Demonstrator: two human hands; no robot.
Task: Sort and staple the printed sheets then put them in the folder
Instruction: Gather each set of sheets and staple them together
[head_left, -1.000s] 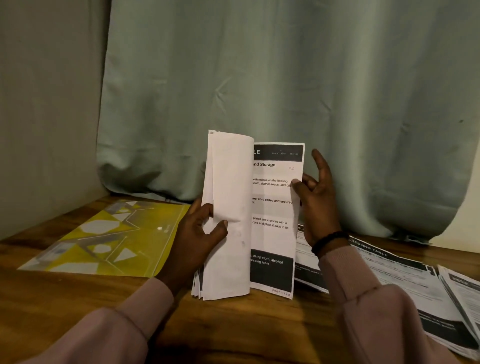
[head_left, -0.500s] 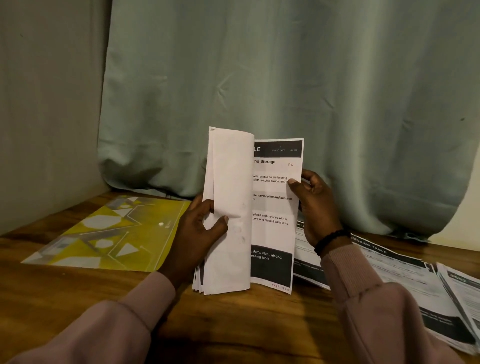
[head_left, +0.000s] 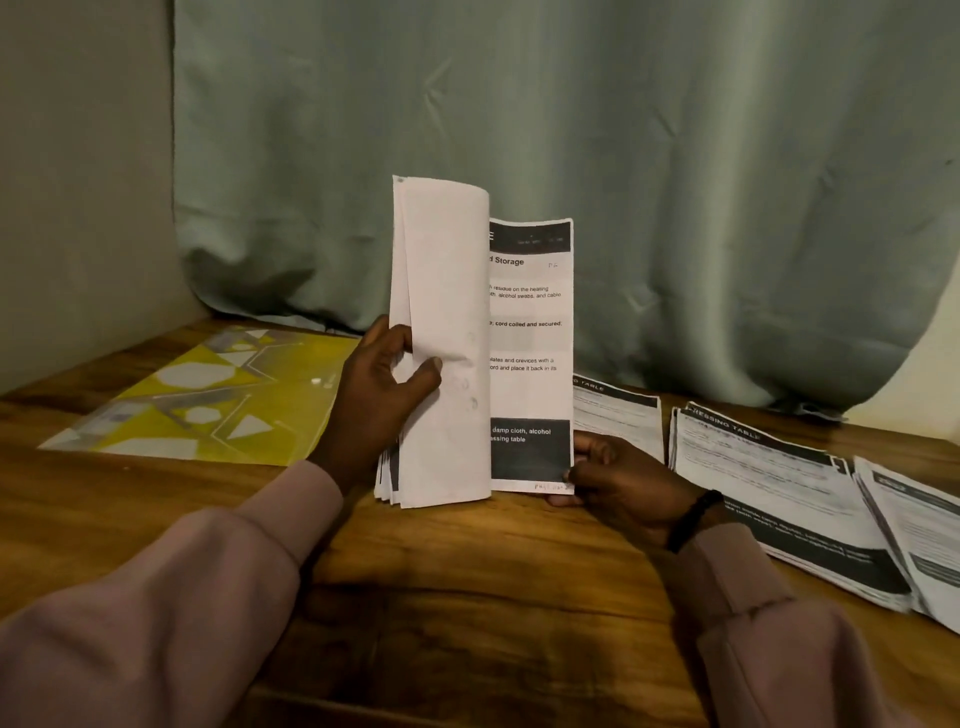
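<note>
Stack (head_left: 441, 364) of printed sheets stood upright on its bottom edge on the table (head_left: 467, 597), front sheets curled back leftward into a loose roll showing blank white backs. Left hand (head_left: 379, 400) gripped that roll at mid-height, thumb across the front, fingers behind. Exposed page (head_left: 530, 332), flat, white with black header and footer bands, was pinched at its lower right corner by the right hand (head_left: 618, 483), which sat low near the table. Folder (head_left: 208, 400), glossy yellow plastic with grey and white geometric shapes, lay flat to the left, apart from the stack. Loose sheets (head_left: 769, 483) lay overlapped to the right. Table was dark grained wood; curtain (head_left: 675, 182) behind, pale green, creased.
</note>
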